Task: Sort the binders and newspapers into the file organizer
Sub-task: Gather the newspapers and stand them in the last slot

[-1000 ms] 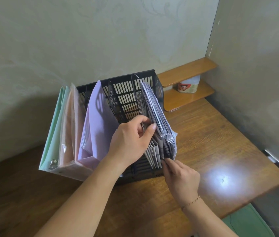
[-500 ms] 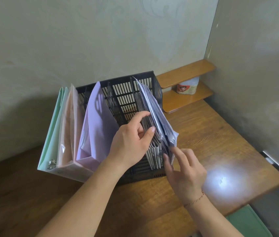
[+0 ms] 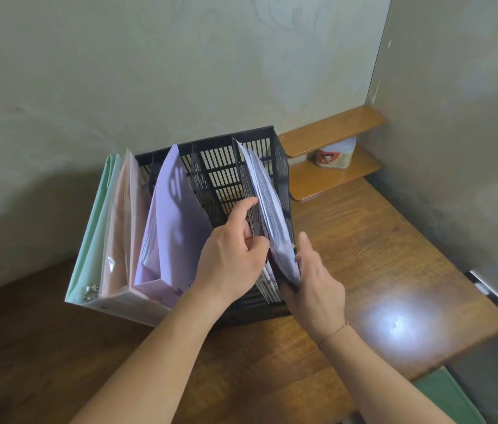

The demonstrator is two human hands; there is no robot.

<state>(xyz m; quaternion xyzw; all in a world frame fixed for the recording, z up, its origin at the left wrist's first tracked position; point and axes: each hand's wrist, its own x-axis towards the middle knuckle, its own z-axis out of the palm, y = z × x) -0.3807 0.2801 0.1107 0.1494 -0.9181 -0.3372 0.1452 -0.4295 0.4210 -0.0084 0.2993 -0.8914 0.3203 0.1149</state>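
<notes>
**Trainee:** Where does the material stand at this stage?

**Instructor:** The black slotted plastic file organizer (image 3: 220, 166) sits on the brown wooden worktop (image 3: 363, 240) against the wall. The mint-green ring binder (image 3: 94, 228), the peach translucent binder (image 3: 122, 221) and the lilac plastic binder (image 3: 174, 221) stand upright at its left side. The folded grey-and-white newspapers (image 3: 264, 203) occupy the rightmost compartment, leaning to the right.

**Trainee:** And the hands?

**Instructor:** The left hand (image 3: 232, 258) grips the near edge of the newspaper bundle — thumb on the left face, fingers curled in behind. The right hand (image 3: 315, 289) is flat and loosely spread, palm against the bundle's right face and lower corner; it encloses nothing.

**Trainee:** How is this step performed correctly?

**Instructor:** In my judgement the step is seating and squaring the bundle. Recommended procedure:
1. Hold the pinch with the left hand so the sheets do not fan.
2. Press the right palm inward to align loose outer pages with the stack.
3. Push down until the lower edge rests on the compartment floor — avoid creasing the protruding corner near the front rail.

The sheets are limp; expect slumping once released.
</notes>
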